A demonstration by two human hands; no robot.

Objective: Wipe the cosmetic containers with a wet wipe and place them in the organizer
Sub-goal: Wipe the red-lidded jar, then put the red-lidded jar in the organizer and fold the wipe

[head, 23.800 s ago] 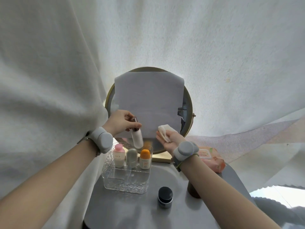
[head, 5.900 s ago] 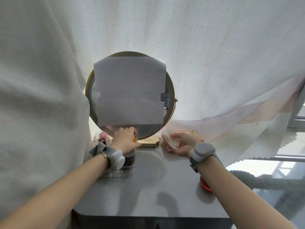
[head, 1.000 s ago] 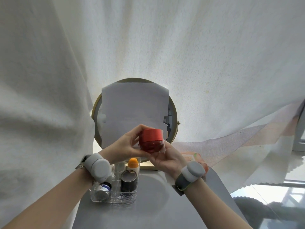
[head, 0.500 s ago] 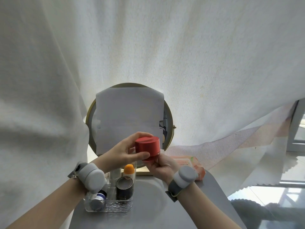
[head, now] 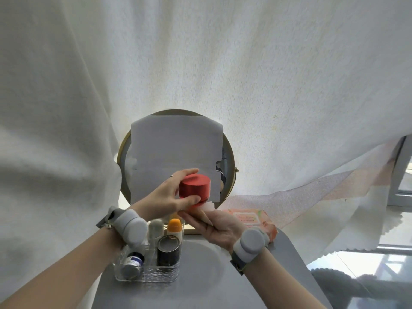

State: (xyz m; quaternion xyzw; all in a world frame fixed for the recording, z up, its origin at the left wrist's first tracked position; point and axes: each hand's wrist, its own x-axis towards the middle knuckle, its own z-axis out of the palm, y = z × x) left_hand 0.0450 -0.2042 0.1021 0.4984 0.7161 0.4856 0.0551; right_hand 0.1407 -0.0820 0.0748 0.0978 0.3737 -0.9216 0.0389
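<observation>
Gripping a red jar (head: 194,190) at the centre of the frame, the left hand (head: 167,195) curls its fingers over the top edge and presses its thumb against the lower side. The jar is held in the air, tilted, in front of the round mirror (head: 227,157), which has a sheet of paper (head: 176,148) covering most of its glass. Just under the jar, the right hand (head: 217,226) lies palm up with a white wipe (head: 206,206) pressed to the jar's base; its fingers are only loosely bent around the wipe, and how tightly they hold it cannot be told. Both wrists carry grey bands.

Below the hands, at lower centre left, a clear organizer (head: 147,275) stands on the grey table (head: 211,282). Inside it are a black jar (head: 168,249), an orange-capped bottle (head: 174,226), a grey-capped bottle (head: 156,228) and a small blue-labelled bottle (head: 133,262) lying tilted in the front left part. Right of the hands, at the table's far edge, a peach pack of wipes (head: 252,219) lies flat. White curtain (head: 223,63) fills the upper frame.
</observation>
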